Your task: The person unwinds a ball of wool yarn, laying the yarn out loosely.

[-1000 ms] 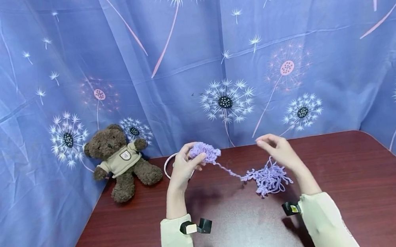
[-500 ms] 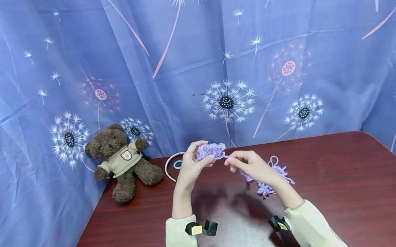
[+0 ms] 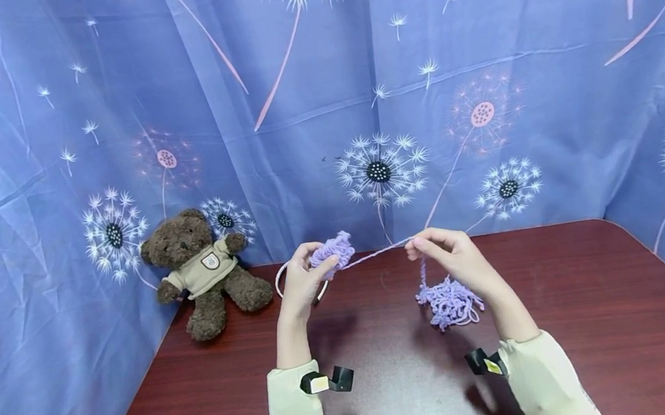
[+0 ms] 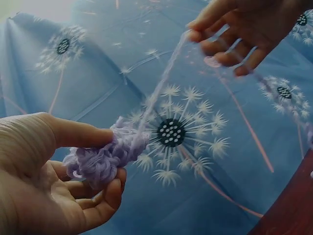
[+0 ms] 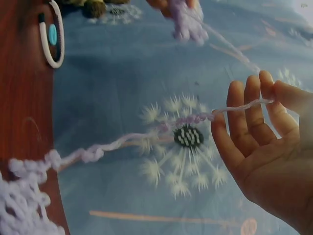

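A small wound bundle of purple yarn is gripped by my left hand, thumb on one side and curled fingers on the other. From the bundle a strand runs taut up to my right hand. My right thumb and index finger pinch that strand, as the right wrist view shows, with the other fingers loosely bent. Below the pinch the yarn drops to a loose, tangled purple heap on the table under my right hand.
A brown teddy bear in a pale shirt leans at the table's back left corner. Behind my left hand lies a white hoop-shaped band with a small blue ring. A blue dandelion-print curtain hangs behind the reddish wooden table.
My right hand went in to the bundle half a second ago, and has since drawn back right, pulling the strand taut. The left hand keeps the bundle, now tilted and slightly farther left.
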Motion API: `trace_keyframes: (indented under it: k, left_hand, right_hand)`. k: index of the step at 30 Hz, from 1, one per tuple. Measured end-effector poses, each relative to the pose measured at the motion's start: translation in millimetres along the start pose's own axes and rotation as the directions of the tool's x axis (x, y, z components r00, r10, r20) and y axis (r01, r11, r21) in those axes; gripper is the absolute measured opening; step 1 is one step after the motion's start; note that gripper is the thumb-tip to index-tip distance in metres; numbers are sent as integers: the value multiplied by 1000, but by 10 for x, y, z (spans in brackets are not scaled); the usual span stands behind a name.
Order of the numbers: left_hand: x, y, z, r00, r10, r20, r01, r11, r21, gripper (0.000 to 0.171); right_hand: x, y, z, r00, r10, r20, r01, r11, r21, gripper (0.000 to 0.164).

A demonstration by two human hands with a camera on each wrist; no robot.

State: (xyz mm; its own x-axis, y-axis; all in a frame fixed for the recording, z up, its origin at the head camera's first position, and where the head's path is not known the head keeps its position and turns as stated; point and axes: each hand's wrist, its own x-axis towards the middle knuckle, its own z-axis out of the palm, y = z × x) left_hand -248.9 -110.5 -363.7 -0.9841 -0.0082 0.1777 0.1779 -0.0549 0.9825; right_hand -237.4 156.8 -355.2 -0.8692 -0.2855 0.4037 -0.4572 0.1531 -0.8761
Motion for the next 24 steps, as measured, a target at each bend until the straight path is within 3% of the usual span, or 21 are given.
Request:
trace_keyframes:
  k: [3,6,13,16,20,24]
  left_hand:
    - [-7,23,-71,999,-35,-31,34,999,-32,30]
    - [-10,40,-142,999,-35,-18,34,998,-50,36]
    - [-43,52,-263,990,-13,138,13,1000,-3,42]
    - [-48,52,-278,986,-4,166,3,1000,8,40]
    - [-41,46,-290,991,0,133,0,1000,-1,37]
    - [-34,50,-319,998,-10,57,12,999,-30,33]
  right_hand:
    - [-12,20,-125,999,10,-47,-10,1000,-7,31]
    - [-14,63,-244,994,15,-105,-14,1000,12,28]
    - [-47,206,-502,958,71,-278,-31,989,146,17]
    - [-69,253,-593,937,83,-340,-7,976,219,17]
    - [-94,298,-689,914,94,-395,33,952,304,17]
    - [-121,332,-760,898,107,-426,56,934,353,17]
